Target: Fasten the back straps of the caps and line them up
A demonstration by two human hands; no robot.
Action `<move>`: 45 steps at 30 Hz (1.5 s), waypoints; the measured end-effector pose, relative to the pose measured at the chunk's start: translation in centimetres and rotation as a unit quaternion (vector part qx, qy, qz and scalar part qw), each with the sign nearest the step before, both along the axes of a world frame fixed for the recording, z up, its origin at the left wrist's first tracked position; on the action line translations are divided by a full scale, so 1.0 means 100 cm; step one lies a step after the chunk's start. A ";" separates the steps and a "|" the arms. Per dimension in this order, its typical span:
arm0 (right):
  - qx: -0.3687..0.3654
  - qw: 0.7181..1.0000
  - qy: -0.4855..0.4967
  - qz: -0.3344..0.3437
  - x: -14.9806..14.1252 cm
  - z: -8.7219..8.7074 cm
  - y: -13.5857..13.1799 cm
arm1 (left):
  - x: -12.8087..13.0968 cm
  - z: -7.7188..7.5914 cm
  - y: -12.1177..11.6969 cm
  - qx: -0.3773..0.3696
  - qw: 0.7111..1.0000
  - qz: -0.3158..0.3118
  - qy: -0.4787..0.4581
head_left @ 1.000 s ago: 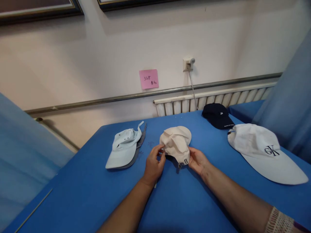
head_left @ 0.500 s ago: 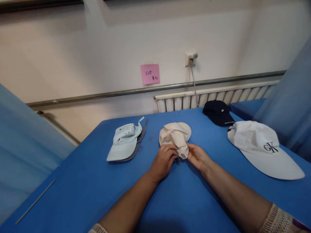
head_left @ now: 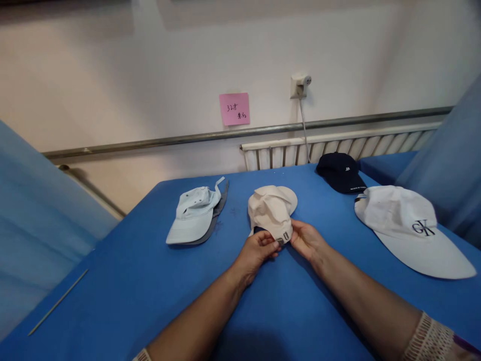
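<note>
The blue table (head_left: 158, 296) spreads beneath everything, its far edge below the radiator (head_left: 270, 145), its left edge slanting beside a curtain (head_left: 41, 230). On the right lies a large white cap (head_left: 394, 210); blue surface stretches between it and the hands. On the left, a pale blue cap (head_left: 192, 220) overlaps a grey one (head_left: 222, 201), apart from the left hand (head_left: 253, 253). The beige cap (head_left: 268, 206) sits mid-table, just beyond both hands: the left nearly closed on its near rim, the right (head_left: 308, 241) half-open, thumb and fingers gripping its right edge.
</note>
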State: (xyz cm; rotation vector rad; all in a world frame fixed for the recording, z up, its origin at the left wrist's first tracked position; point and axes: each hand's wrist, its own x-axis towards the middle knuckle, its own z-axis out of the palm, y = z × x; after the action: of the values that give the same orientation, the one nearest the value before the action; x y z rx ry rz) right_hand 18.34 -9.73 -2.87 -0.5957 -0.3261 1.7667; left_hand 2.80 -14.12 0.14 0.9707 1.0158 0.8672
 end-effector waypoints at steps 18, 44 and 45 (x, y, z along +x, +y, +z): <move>0.348 0.711 -0.577 -0.202 0.002 0.023 -0.037 | -0.010 0.006 0.007 -0.012 0.989 0.115 -0.091; 0.422 0.594 -0.681 -0.074 0.005 0.016 -0.039 | -0.028 0.016 0.015 0.093 0.995 -0.001 0.035; 0.420 0.590 -0.687 -0.068 0.006 0.016 -0.039 | -0.033 0.019 0.017 0.109 0.992 -0.022 0.056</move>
State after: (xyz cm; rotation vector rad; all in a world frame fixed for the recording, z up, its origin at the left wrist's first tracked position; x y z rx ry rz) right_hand 18.94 -13.61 -1.28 -1.0955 -1.9774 0.4356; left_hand -0.45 -12.46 2.02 1.2338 1.0059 0.9079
